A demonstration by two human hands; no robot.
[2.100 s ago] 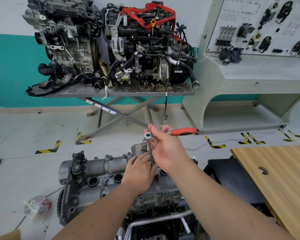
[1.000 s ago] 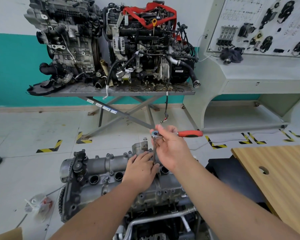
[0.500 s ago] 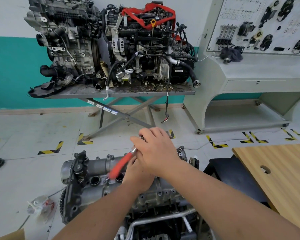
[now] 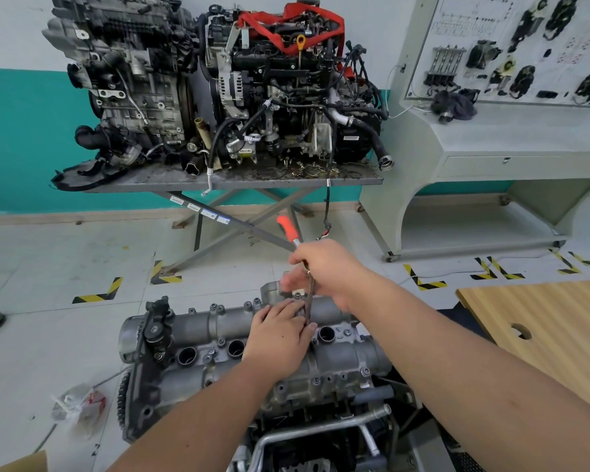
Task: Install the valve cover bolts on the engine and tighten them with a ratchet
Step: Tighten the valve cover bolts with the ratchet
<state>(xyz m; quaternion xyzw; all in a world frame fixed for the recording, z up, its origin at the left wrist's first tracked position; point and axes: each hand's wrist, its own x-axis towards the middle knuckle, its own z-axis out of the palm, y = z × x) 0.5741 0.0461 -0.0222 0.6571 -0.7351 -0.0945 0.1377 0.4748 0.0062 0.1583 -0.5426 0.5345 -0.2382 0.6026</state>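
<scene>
- right hand (image 4: 324, 264) is wrapped round the head end of the ratchet (image 4: 288, 229), fingers curled on it; the orange grip sticks up and away from the person, free of the hand.
- a long thin extension (image 4: 311, 301) drops from that fist to the valve cover (image 4: 286, 352), landing near the middle of the far edge, just by a spark plug well (image 4: 326, 333).
- left hand (image 4: 280, 330) lies on the cover, its fingertips at the foot of the extension. i cannot tell whether they pinch the shaft or merely steady it.
- the bolt being driven is hidden under those fingers; other bolts (image 4: 214, 306) already sit along the far rim.
- judgement: running a bolt down, not final torque, since the grip is choked up at the head.
- to do it well: keep the extension plumb over the bolt and the socket fully seated before each swing.
- move the right hand out to the orange grip only for the last snug.
- risk: a tilted extension could slip off or cross-thread in the soft alloy.
</scene>
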